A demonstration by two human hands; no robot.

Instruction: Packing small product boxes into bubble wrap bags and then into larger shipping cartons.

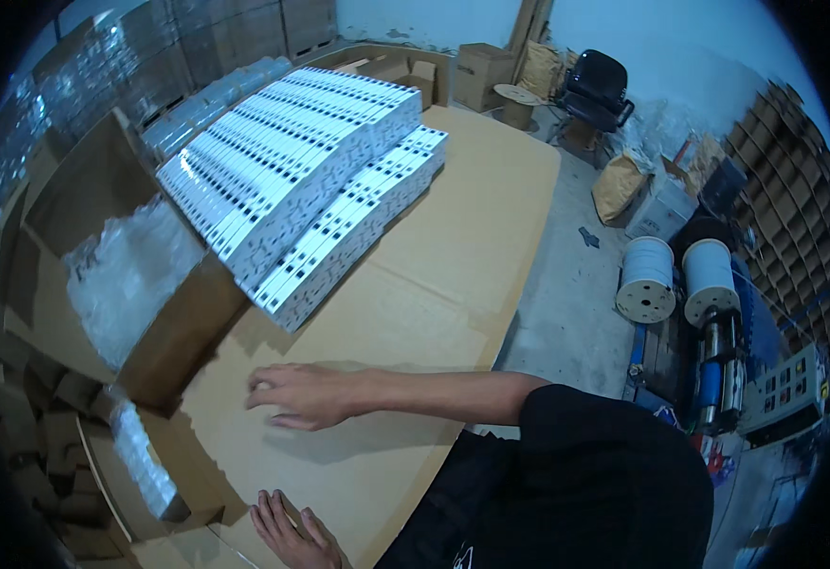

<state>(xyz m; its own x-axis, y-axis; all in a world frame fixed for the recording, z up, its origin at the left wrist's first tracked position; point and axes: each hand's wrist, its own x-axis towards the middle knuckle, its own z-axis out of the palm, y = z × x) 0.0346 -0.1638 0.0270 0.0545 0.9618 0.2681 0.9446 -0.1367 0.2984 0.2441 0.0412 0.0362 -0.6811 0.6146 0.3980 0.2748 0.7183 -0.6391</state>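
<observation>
My right hand [303, 396] reaches in from the right, over the cardboard-covered table [434, 294]. Its fingers are loosely bent and apart, with nothing in them, and a shadow falls beneath. Nearer to me, my left hand [293, 533] lies at the table's near edge, fingers stretched out and empty. Beyond both hands rises a big stack of long, narrow white strips [291, 142] with dark square marks, laid side by side in layers. A lower step of the same strips [363, 223] juts out on its right side.
To the left, an open carton [173, 327] holds clear plastic wrap [130, 275]. A smaller carton [192, 465] with bubble wrap [145, 465] stands nearer. Wrapped boxes line the back left. On the floor at right are a black chair [595, 90], white cable spools [647, 275] and a machine [784, 394].
</observation>
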